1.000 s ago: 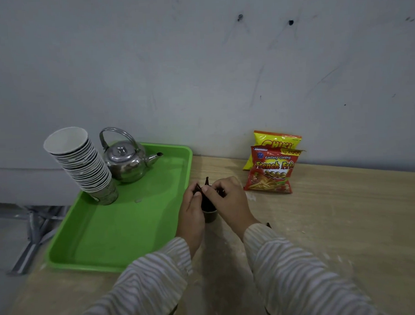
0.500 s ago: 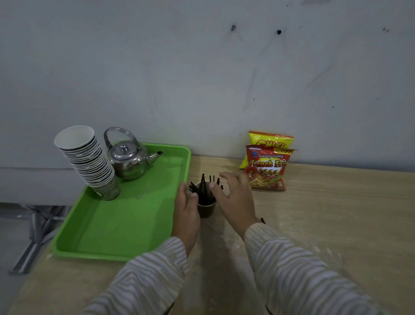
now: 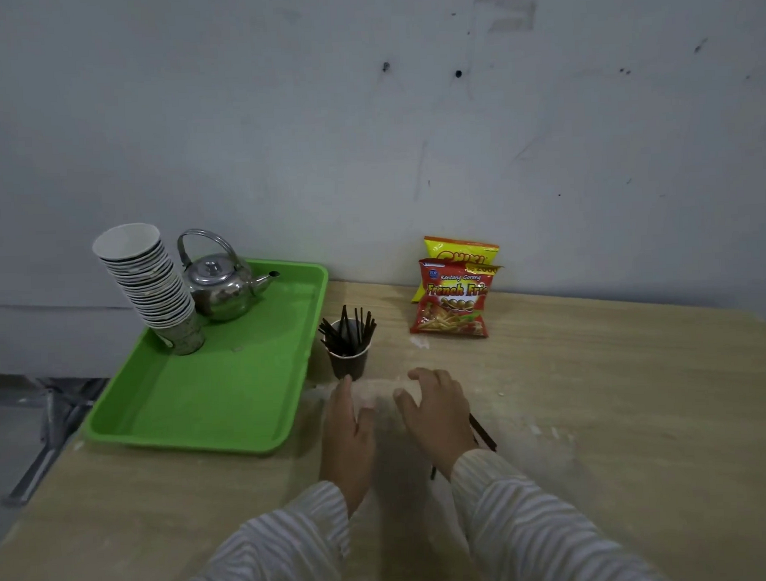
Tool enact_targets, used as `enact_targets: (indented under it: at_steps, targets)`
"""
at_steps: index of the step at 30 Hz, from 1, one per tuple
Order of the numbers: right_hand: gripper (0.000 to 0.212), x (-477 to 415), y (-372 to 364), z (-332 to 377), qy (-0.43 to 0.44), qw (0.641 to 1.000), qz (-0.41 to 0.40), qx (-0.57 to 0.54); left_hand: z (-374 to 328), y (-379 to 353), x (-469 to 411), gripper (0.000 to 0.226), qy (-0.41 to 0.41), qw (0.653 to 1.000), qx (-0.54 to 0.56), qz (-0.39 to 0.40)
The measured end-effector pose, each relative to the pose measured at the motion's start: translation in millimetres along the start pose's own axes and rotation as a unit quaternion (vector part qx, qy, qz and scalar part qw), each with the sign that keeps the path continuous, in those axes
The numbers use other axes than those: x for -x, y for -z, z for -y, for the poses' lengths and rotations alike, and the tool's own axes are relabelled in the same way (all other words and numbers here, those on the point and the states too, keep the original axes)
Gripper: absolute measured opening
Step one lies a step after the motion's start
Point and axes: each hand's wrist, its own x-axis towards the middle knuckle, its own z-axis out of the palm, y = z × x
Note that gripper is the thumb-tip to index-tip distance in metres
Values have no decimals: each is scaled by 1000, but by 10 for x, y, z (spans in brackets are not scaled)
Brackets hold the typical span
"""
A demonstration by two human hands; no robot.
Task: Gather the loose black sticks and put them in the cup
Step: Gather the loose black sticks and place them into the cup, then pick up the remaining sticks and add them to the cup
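Observation:
A small dark cup (image 3: 348, 364) stands on the wooden table (image 3: 596, 390), just right of the green tray. Several black sticks (image 3: 347, 329) stand upright in it, fanned out above the rim. My left hand (image 3: 347, 428) hovers open a little in front of the cup, holding nothing. My right hand (image 3: 437, 415) is open beside it, fingers spread. A loose black stick (image 3: 484, 433) lies on the table partly under my right hand and wrist.
A green tray (image 3: 210, 399) at the left carries a tall leaning stack of paper cups (image 3: 146, 278) and a steel kettle (image 3: 220, 282). Two snack bags (image 3: 454, 298) lean on the wall behind the cup. The table's left edge drops off beside the tray.
Both hands let go of the cup and sticks and drew back toward me. The sticks now stand in the cup by themselves.

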Motion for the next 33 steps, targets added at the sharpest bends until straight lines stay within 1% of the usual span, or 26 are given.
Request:
enact_targets:
  at_steps: [3, 5, 7, 11, 13, 15, 18, 21, 24, 30, 33]
  targets:
    - [39, 155, 30, -186, -10, 999, 20, 23, 47, -146, 104, 49, -12, 996, -78, 36]
    - [38, 250, 49, -324, -14, 999, 26, 38, 108, -237, 152, 51, -21, 984, -157, 77]
    - [39, 327, 68, -461, -18, 998, 28, 56, 172, -315, 184, 54, -35, 961, -252, 110]
    - [45, 415, 110, -678, -50, 994, 34, 87, 281, -407, 229, 58, -40, 918, -376, 120]
    - [51, 428, 125, -757, -59, 993, 30, 102, 372, -413, 246, 58, -50, 900, -415, 121]
    - [63, 418, 132, -819, -70, 990, 33, 115, 459, -406, 256, 59, -70, 885, -444, 120]
    - [85, 381, 112, -862, -88, 984, 68, 141, 515, -414, 259, 60, -83, 885, -443, 113]
    - [93, 339, 66, -812, -79, 979, 82, 171, 524, -422, 262, 60, -88, 883, -447, 112]
    - [89, 295, 14, -724, -47, 981, 74, 174, 534, -413, 261, 59, -92, 882, -447, 113]
    - [53, 232, -9, -680, -7, 978, 91, 186, 558, -410, 245, 60, -92, 886, -439, 117]
    - [48, 189, 19, -684, -5, 976, 93, 197, 549, -413, 246, 62, -95, 885, -442, 114]
